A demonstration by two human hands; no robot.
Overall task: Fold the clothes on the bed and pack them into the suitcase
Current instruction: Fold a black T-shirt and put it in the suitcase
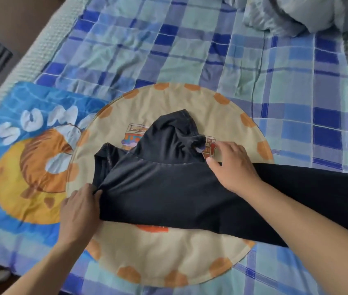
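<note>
A black T-shirt [168, 192] lies across the bed, its body stretching off to the right edge of the view and one sleeve bunched up toward the far side. My left hand [79, 211] pinches the shirt's near left edge by the neck. My right hand [230, 165] lies flat on the shirt near the bunched sleeve, fingers straight and spread. The shirt rests on a round beige cloth [168, 258] with orange patches round its rim. No suitcase is in view.
A blue cartoon-print cloth [20, 145] lies at the left under the round one. The bed has a blue checked sheet [190, 50]. A grey-blue duvet [296, 13] is heaped at the far right. The bed's left edge [39, 54] borders brown floor.
</note>
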